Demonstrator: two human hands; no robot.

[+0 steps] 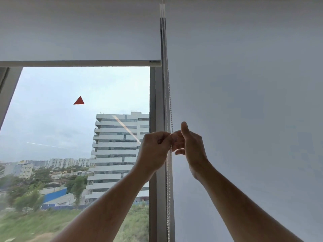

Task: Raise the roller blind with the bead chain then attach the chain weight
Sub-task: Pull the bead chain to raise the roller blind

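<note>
Both hands, left [153,149] and right [189,145], pinch the chain [168,180], which runs straight up and down between them beside the blind's [78,32] right edge.

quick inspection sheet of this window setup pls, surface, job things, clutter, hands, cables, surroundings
surface: nothing seen, no table or sill in view
job's things: left roller blind raised partway, its bottom bar level above the open glass; bead chain hangs along the frame between the two blinds; chain weight not seen
clutter: nothing seen
grippers: left hand and right hand are close together, both pinching the bead chain at the same height, right thumb up
cables: nothing seen apart from the chain
surroundings: right roller blind covers its pane down to the bottom of the view; red triangle sticker on the glass; white tower block, trees and low buildings outside
</note>
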